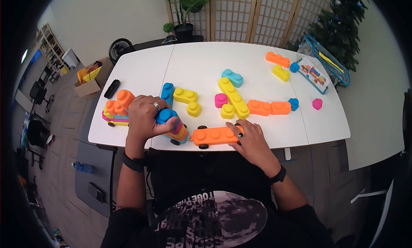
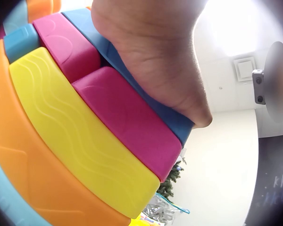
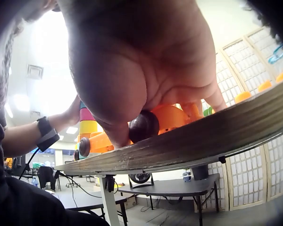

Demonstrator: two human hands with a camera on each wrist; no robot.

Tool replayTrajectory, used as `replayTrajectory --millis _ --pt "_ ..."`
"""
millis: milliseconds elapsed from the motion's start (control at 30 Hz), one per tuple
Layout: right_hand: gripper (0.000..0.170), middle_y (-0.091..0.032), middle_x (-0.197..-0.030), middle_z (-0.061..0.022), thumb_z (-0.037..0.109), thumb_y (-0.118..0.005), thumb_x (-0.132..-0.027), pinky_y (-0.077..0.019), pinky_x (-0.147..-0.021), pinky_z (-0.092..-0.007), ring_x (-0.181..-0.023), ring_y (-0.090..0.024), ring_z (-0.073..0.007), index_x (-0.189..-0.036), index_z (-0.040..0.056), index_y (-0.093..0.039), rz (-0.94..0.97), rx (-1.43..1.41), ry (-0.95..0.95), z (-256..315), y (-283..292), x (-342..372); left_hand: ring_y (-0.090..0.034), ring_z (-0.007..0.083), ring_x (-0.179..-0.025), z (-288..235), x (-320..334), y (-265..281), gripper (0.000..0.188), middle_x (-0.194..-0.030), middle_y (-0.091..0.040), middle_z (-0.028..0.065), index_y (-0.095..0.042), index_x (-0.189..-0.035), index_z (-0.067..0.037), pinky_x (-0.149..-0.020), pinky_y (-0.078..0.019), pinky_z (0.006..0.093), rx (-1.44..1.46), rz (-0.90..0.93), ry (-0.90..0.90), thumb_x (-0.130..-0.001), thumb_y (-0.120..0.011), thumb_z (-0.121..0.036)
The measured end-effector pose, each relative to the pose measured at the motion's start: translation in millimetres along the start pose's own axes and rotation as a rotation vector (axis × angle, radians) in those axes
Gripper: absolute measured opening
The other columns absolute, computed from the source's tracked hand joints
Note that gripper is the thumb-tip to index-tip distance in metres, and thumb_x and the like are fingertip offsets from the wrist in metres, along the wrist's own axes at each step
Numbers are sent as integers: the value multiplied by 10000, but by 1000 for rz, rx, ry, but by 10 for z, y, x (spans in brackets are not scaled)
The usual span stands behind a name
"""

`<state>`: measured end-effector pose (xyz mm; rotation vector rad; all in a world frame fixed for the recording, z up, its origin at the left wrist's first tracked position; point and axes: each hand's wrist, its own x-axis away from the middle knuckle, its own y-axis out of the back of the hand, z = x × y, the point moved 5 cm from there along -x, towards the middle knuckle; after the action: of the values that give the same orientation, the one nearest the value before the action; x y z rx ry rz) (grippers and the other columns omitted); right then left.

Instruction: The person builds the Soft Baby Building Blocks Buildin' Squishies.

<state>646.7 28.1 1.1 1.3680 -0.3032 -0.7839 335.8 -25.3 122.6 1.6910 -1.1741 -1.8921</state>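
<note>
My left hand (image 1: 146,117) grips the top of a block stack on wheels, its thumb along a blue block (image 1: 165,116). Below the blue, the left wrist view shows magenta (image 2: 127,122), yellow (image 2: 80,127) and orange layers over a light blue base. To the right lies an orange wheeled base (image 1: 214,136) with round studs, its hitch end right at the stack's base. My right hand (image 1: 253,140) holds that base's right end between thumb and fingers. One black wheel (image 3: 144,126) shows under the right palm, near the table's edge.
At the left stands another block vehicle (image 1: 115,118), with a black case (image 1: 112,89) behind it. Beyond the hands lie a long yellow block (image 1: 234,98), orange blocks (image 1: 259,107) and a magenta block (image 1: 221,100). A printed bag (image 1: 313,74) lies at the right.
</note>
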Motion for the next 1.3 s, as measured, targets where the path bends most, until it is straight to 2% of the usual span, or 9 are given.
replayTrajectory --millis 233,333,433,533,900,1000,1067,1167,1300 --pt "705 -572 -1437 -158 394 -717 -1013 -412 -1067 -492 -1273 -553 -313 -1658 277 -459 3 20 -25 68 50 -30 -652 268 -664 3 6 9 415 -691 -668 38 -719 -767 -112 -699 -503 390 16 -8 9 -773 -764 -525" --pt "691 -571 -1442 -170 350 -726 -1010 -429 -1027 -489 -1223 -565 -321 -1650 340 -467 32 42 -39 112 76 -28 -648 257 -644 25 15 -11 418 -676 -659 35 -715 -764 -119 -692 -500 381 17 -34 -7 -768 -778 -532" --pt "631 -554 -1459 -189 344 -695 -1033 -421 -1088 -496 -1278 -550 -350 -1633 355 -500 95 28 -75 145 100 -36 -637 237 -607 34 16 -14 432 -644 -639 32 -710 -759 -127 -675 -492 364 8 -60 -28 -755 -805 -548" --pt "666 -563 -1454 -202 286 -727 -1010 -437 -1013 -494 -1216 -569 -343 -1626 381 -494 45 21 -37 112 53 -31 -641 249 -624 42 21 -19 434 -657 -646 35 -712 -764 -123 -683 -496 374 1 -37 -13 -769 -786 -551" --pt "602 -534 -1486 -235 301 -667 -1049 -450 -989 -518 -1245 -550 -373 -1622 376 -500 89 8 -59 126 74 -56 -658 294 -677 17 7 -6 439 -712 -676 59 -709 -773 -106 -711 -502 406 18 -12 16 -778 -745 -544" --pt "592 -514 -1507 -229 299 -655 -1057 -462 -960 -522 -1232 -553 -371 -1622 378 -500 102 -2 -56 103 46 -78 -634 259 -639 10 9 -9 455 -662 -632 36 -690 -740 -118 -695 -475 398 31 -74 -7 -792 -762 -564" --pt "589 -515 -1503 -220 296 -653 -1058 -471 -941 -520 -1232 -555 -372 -1621 377 -501 113 -13 -45 75 33 -108 -641 277 -654 21 27 -22 444 -681 -645 55 -691 -753 -106 -708 -486 403 26 -62 -4 -781 -745 -546" --pt "622 -540 -1479 -183 361 -708 -1022 -510 -988 -526 -1249 -587 -375 -1612 366 -509 145 0 -36 31 21 -158 -663 306 -689 30 40 -15 404 -722 -680 80 -700 -775 -95 -733 -509 414 23 -34 6 -761 -728 -497" --pt "661 -576 -1400 -161 463 -730 -978 -510 -952 -481 -1212 -605 -342 -1598 352 -529 127 -48 113 -53 103 -238 -628 283 -649 57 37 -34 455 -665 -630 62 -687 -755 -99 -710 -484 415 39 -73 -10 -786 -747 -549"
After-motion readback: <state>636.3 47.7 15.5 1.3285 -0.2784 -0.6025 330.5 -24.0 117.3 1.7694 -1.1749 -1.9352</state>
